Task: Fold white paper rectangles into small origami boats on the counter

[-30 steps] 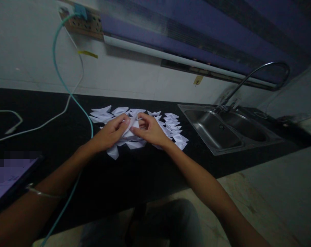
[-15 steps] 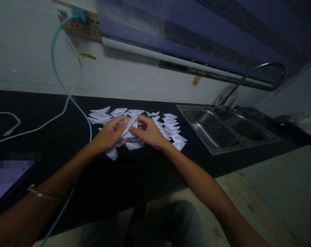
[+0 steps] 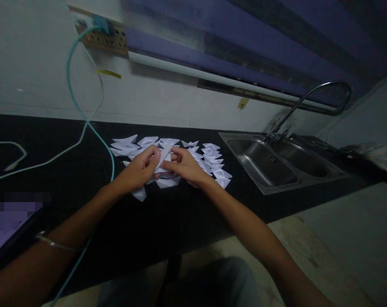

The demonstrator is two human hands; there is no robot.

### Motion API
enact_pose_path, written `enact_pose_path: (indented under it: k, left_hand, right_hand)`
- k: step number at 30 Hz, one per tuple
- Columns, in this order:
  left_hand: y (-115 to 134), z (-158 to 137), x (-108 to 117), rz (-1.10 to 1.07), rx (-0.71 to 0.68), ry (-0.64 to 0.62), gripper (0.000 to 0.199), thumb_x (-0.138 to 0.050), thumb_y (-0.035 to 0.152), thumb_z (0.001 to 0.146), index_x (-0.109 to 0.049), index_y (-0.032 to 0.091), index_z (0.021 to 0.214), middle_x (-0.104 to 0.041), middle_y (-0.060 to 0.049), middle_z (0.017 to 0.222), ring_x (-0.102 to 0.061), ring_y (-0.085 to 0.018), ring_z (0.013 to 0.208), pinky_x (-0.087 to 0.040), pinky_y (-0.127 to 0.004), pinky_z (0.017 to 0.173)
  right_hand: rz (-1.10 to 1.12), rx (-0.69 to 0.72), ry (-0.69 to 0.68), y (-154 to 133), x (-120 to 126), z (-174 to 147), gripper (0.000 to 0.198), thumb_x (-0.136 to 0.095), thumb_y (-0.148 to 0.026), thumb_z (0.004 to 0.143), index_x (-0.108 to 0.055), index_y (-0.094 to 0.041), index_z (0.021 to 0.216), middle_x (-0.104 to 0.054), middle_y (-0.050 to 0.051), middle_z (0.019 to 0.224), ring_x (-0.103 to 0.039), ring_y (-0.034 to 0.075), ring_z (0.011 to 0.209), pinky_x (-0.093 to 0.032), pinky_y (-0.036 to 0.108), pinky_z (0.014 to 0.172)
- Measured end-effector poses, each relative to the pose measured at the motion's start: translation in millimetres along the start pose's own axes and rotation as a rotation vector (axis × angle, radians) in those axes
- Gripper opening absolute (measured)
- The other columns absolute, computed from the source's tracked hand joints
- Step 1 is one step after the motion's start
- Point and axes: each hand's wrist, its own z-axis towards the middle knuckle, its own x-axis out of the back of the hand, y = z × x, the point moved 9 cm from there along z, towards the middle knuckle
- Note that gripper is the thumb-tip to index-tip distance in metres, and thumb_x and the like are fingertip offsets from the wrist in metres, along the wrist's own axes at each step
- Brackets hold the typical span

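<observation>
A white piece of folded paper (image 3: 164, 156) is held between both hands above the dark counter. My left hand (image 3: 143, 167) pinches its left side, thumb on top. From the right, my right hand (image 3: 186, 166) grips the other side with thumb and fingers. Many folded paper boats (image 3: 213, 158) lie around and behind the hands, grouped in rough rows. One more paper piece (image 3: 139, 194) rests just below my left wrist. The hands cover part of the pile and some of the held paper's lower side.
A steel double sink (image 3: 260, 164) with a curved tap (image 3: 311, 91) is set into the black counter (image 3: 168, 221) on the right. A teal cable (image 3: 97, 134) and a white cable (image 3: 57, 157) cross the left side. A screen device (image 3: 12, 226) lies at lower left.
The left fingers have shifted slightly on the folded paper, and its visible face looks narrower. Both hands keep hold of it. The whole view has moved a little.
</observation>
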Motion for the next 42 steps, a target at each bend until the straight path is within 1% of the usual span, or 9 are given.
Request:
enact_pose_path:
  k: [3,5,7,12,18,23,29,38,42]
  left_hand:
    - [-3,2,1,-0.044,0.034,0.017,0.023,-0.045,0.042,0.095,-0.045,0.022,0.084,-0.048,0.003,0.065,-0.049,-0.01,0.053,-0.046,-0.021,0.047]
    - [-4,2,3,-0.052,0.046,0.028,0.022,-0.046,0.043,0.094,-0.045,0.022,0.085,-0.05,0.002,0.067,-0.051,-0.011,0.056,-0.048,-0.021,0.048]
    - [-4,1,3,-0.027,0.047,0.032,0.023,-0.047,0.043,0.093,-0.045,0.022,0.085,-0.052,0.001,0.069,-0.052,-0.011,0.058,-0.048,-0.021,0.048]
    - [-8,0,-4,0.067,0.049,-0.022,0.023,-0.043,0.042,0.095,-0.044,0.022,0.084,-0.051,0.001,0.069,-0.052,-0.012,0.058,-0.047,-0.022,0.046]
    - [-1,1,0,0.171,0.003,-0.007,0.018,-0.045,0.036,0.094,-0.045,0.022,0.084,-0.051,0.002,0.067,-0.05,-0.012,0.056,-0.039,-0.024,0.048]
    - [4,0,-10,0.12,-0.013,-0.148,0.024,-0.047,0.04,0.094,-0.046,0.021,0.08,-0.057,0.002,0.066,-0.052,-0.012,0.058,-0.04,-0.026,0.054]
    - [5,6,3,0.132,-0.058,-0.003,0.034,-0.038,0.041,0.099,-0.048,0.02,0.074,-0.056,0.001,0.068,-0.052,-0.013,0.062,-0.042,-0.026,0.058]
    - [9,3,6,0.184,-0.119,0.018,0.032,-0.04,0.038,0.098,-0.049,0.02,0.074,-0.054,0.002,0.063,-0.051,-0.012,0.055,-0.039,-0.024,0.051]
    - [10,3,8,0.236,-0.149,0.025,0.034,-0.038,0.038,0.1,-0.048,0.019,0.073,-0.052,0.003,0.062,-0.05,-0.011,0.054,-0.038,-0.024,0.052]
  right_hand:
    - [-0.061,0.077,0.177,-13,19,-1,0.022,-0.063,-0.037,0.081,-0.048,-0.022,0.087,-0.053,-0.004,0.071,-0.053,0.01,0.06,-0.045,0.022,0.053]
    - [-0.173,0.187,0.343,-29,33,-7,0.024,-0.06,-0.042,0.083,-0.045,-0.023,0.085,-0.05,-0.004,0.073,-0.049,0.01,0.062,-0.043,0.023,0.055]
    - [-0.308,0.275,0.423,-42,35,-13,0.027,-0.06,-0.044,0.084,-0.044,-0.023,0.084,-0.05,-0.003,0.078,-0.049,0.011,0.068,-0.041,0.023,0.056]
    - [-0.439,0.317,0.395,-50,22,-20,0.028,-0.062,-0.044,0.084,-0.045,-0.023,0.088,-0.052,-0.001,0.083,-0.052,0.012,0.072,-0.041,0.025,0.059]
    - [-0.328,0.292,0.427,-38,28,-15,0.022,-0.06,-0.037,0.085,-0.045,-0.023,0.091,-0.054,0.0,0.089,-0.056,0.012,0.077,-0.044,0.023,0.058]
    - [-0.221,0.289,0.404,-34,31,-10,0.022,-0.065,-0.032,0.081,-0.048,-0.021,0.09,-0.056,0.0,0.091,-0.055,0.009,0.07,-0.046,0.024,0.062]
    - [-0.181,0.345,0.342,-37,23,-7,0.017,-0.07,-0.029,0.079,-0.056,-0.02,0.082,-0.058,-0.002,0.081,-0.059,0.011,0.075,-0.05,0.027,0.072]
    - [-0.375,0.429,0.352,-47,16,-16,0.012,-0.069,-0.029,0.084,-0.072,-0.02,0.091,-0.071,0.005,0.09,-0.066,0.015,0.082,-0.055,0.031,0.076]
    - [-0.338,0.353,0.31,-40,16,-11,0.015,-0.069,-0.032,0.084,-0.074,-0.021,0.093,-0.073,0.005,0.095,-0.067,0.016,0.088,-0.055,0.032,0.078]
